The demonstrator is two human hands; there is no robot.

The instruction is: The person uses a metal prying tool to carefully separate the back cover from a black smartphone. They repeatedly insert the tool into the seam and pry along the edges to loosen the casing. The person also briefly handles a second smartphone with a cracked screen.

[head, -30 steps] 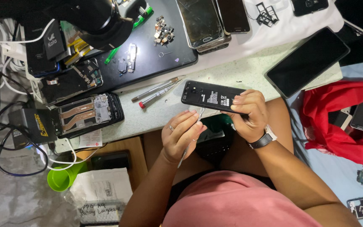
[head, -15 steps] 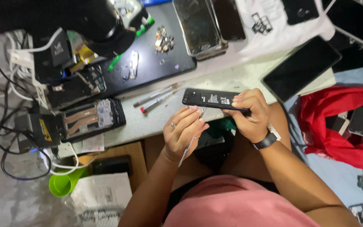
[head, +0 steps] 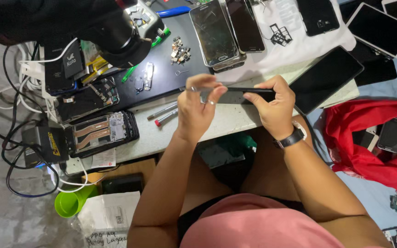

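Above pale worktop: both hands' fingers pinch thin black slab phone (head: 249, 93) edge-on; left hand (head: 197, 108), right hand (head: 273, 108).

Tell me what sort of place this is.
Most likely a small phone repair bench. An opened phone lies with its insides bared, small loose parts sit on a dark mat, and more phones are laid out, while the left hand and right hand hold a thin black part.
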